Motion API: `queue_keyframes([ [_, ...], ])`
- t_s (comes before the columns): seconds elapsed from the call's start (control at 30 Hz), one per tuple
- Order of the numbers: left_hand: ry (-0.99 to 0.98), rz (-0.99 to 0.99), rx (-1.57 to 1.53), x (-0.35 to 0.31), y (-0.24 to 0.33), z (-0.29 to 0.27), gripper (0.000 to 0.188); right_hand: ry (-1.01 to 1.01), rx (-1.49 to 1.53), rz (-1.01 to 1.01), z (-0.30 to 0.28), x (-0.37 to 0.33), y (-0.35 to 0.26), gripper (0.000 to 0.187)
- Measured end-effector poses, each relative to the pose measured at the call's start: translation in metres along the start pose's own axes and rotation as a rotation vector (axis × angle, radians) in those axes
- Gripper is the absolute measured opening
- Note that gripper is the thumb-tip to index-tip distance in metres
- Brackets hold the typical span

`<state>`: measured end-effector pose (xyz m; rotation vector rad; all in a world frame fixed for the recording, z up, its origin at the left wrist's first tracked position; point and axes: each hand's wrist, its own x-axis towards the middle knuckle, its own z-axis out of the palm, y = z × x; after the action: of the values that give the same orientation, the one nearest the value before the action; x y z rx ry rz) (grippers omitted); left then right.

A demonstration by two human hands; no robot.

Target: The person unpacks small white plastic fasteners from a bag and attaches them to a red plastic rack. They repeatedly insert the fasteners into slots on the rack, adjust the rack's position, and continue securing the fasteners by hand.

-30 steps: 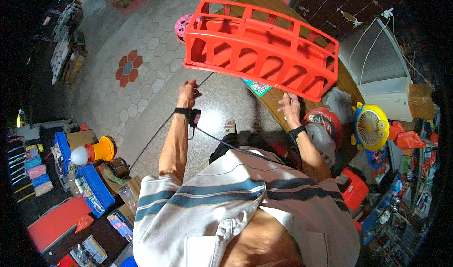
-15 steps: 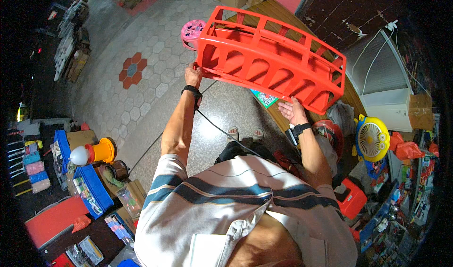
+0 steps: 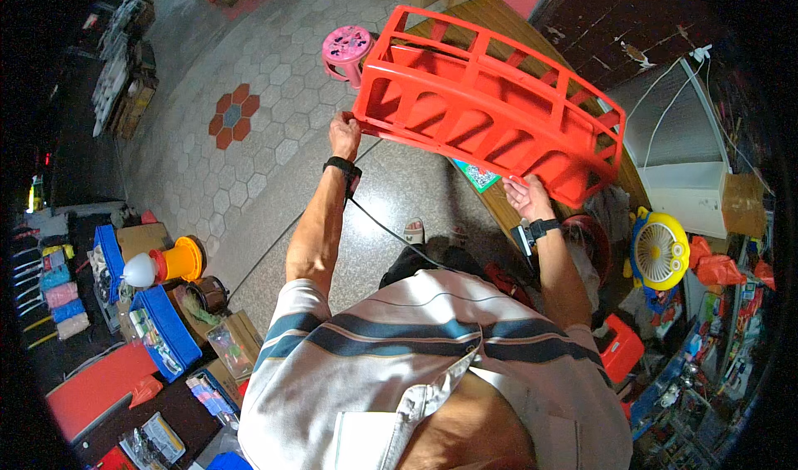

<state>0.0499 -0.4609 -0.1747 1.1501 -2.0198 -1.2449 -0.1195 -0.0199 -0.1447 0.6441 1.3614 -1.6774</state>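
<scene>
Red crate [image 3: 490, 104], empty, held by left hand [image 3: 343, 132] and right hand [image 3: 524, 196].

A pink stool [image 3: 347, 48] stands on the hexagon-tiled floor [image 3: 274, 137].

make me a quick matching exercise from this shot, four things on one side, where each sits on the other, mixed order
Things:
1. red crate
2. pink stool
3. yellow fan
4. blue bin

Places:
A. on the tiled floor beyond the left hand
B. low at the person's left
C. held up in both hands
D. beyond the right hand, at the right

Pairs: 1-C, 2-A, 3-D, 4-B
</scene>
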Motion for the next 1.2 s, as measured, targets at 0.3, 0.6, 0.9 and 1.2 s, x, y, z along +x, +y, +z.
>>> queue_keyframes([
  [0.3,-0.118,-0.125,-0.184,0.056,-0.007,0.009,0.039,0.033,-0.003,-0.012,0.002,-0.006,0.0,0.042],
  [0.6,-0.399,-0.185,0.041,0.075,-0.001,-0.016,0.031,0.011,-0.058,-0.024,-0.009,0.007,-0.001,0.046],
  [0.9,-0.903,-0.339,0.078,0.045,0.005,-0.045,0.036,0.176,-0.224,-0.083,-0.005,0.02,-0.04,0.047],
  [1.2,-0.89,-0.606,-0.239,-0.088,0.049,-0.04,0.031,0.055,-0.137,-0.276,0.01,-0.001,0.02,0.059],
])
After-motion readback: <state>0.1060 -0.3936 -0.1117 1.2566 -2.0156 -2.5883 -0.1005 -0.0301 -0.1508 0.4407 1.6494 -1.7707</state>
